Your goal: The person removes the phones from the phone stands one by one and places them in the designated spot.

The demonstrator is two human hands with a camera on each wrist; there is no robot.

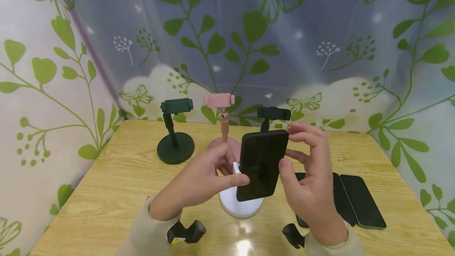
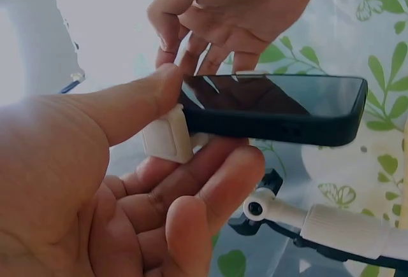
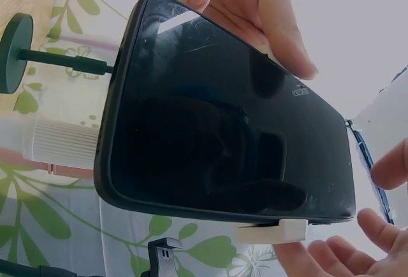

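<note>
A black phone (image 1: 263,165) stands upright, tilted, in the clamp of a white phone stand (image 1: 241,206). My left hand (image 1: 209,175) pinches the white clamp end (image 2: 167,138) at the phone's left edge, its thumb overlapping the screen edge and its fingers behind. At the opposite edge is my right hand (image 1: 313,181), fingers loosely bent and spread. One of its fingertips meets the other white clamp end (image 3: 274,231), while the thumb stays apart from the phone in the right wrist view. The phone hides most of the stand's pole in the head view.
Behind stand a green phone stand (image 1: 175,147), a pink phone stand (image 1: 219,100) and a black phone stand (image 1: 273,113), the last partly covered by the phone. Dark phones (image 1: 362,200) lie at the right of the wooden table (image 1: 106,192), partly behind my right hand. A leaf-patterned curtain (image 1: 220,50) encloses the table.
</note>
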